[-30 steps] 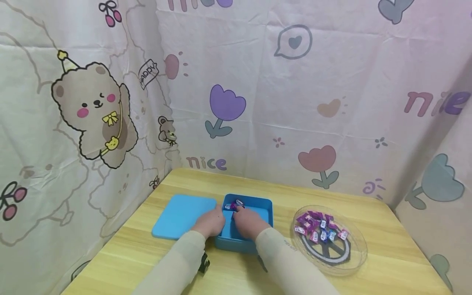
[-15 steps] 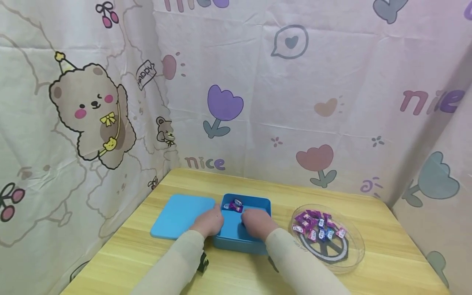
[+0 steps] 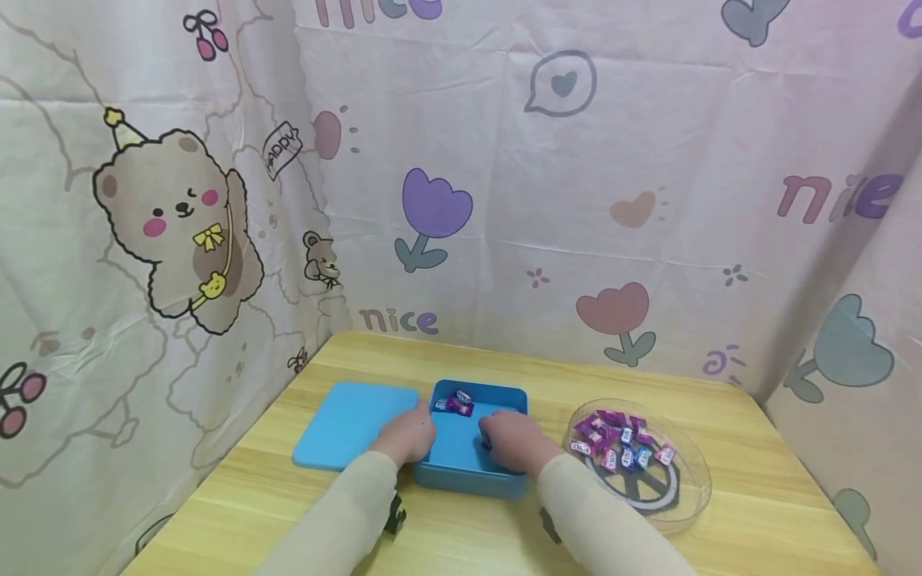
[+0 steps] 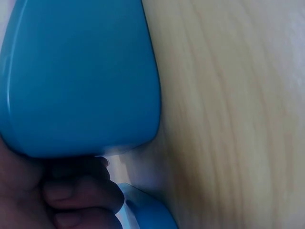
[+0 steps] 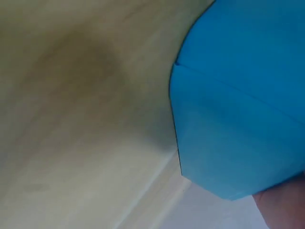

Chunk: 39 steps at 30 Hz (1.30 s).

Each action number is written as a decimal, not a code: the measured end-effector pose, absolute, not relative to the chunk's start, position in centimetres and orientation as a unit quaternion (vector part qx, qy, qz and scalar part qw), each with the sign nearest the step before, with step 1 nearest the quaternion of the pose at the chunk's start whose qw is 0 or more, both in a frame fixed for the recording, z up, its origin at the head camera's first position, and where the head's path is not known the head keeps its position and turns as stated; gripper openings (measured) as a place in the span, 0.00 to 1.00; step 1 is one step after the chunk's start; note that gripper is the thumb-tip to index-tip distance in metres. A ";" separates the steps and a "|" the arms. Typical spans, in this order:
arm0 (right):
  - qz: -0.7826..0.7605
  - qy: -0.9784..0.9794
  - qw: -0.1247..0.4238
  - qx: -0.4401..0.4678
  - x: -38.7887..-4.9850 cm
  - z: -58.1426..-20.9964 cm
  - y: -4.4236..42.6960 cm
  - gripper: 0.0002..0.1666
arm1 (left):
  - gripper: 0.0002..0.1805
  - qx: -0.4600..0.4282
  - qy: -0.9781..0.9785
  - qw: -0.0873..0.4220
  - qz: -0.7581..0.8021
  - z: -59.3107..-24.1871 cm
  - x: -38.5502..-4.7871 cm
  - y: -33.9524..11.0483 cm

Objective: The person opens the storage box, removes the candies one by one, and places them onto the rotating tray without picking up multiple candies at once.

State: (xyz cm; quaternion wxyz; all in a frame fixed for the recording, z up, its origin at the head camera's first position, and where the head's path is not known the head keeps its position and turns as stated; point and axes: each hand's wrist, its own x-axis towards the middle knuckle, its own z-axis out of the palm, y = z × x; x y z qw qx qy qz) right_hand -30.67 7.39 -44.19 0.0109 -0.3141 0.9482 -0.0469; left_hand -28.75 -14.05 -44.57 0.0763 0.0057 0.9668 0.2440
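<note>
A blue rectangular box (image 3: 471, 482) stands uncovered on the wooden table, with several wrapped candies (image 3: 459, 406) in its far left corner. My left hand (image 3: 409, 433) grips the box's left side; in the left wrist view, its curled fingers (image 4: 86, 192) lie against the outer wall. Over the right part of the box is my right hand (image 3: 515, 440), fingers curled, with a small dark-wrapped candy (image 3: 486, 441) partly showing beneath them. The right wrist view shows mainly the box's outer wall (image 5: 233, 129) and a bit of the hand at the edge.
A flat blue lid (image 3: 349, 424) lies left of the box. To the right stands a round clear dish (image 3: 693, 498) with several purple, pink and blue candies (image 3: 612, 432). Printed cloth (image 3: 497, 176) hangs behind the table and at both sides.
My right hand has moved right, away from the candies in the box's corner, which now show more fully. My left hand stays on the box's left side.
</note>
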 end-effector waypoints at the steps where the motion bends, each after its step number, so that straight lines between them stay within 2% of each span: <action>1: -0.054 0.947 0.006 -0.316 -30.5 -44.0 7.5 0.06 | 0.33 0.006 0.967 0.076 0.244 -44.6 -28.7 -14.1; 8: -0.098 0.942 -0.062 -0.315 -29.7 -41.5 9.5 0.08 | 0.33 0.005 0.965 0.077 0.249 -44.9 -28.7 -14.1; 16: -0.111 0.953 -0.091 -0.266 -28.6 -39.4 14.1 0.11 | 0.33 0.003 0.964 0.074 0.255 -45.0 -28.8 -14.4; 28: -0.098 0.966 -0.075 -0.227 -27.0 -41.3 21.6 0.16 | 0.32 -0.003 0.965 0.080 0.251 -45.0 -29.0 -14.3; 39: -0.106 0.960 -0.021 -0.258 -26.5 -42.8 23.1 0.15 | 0.33 -0.005 0.965 0.083 0.247 -44.7 -28.8 -14.1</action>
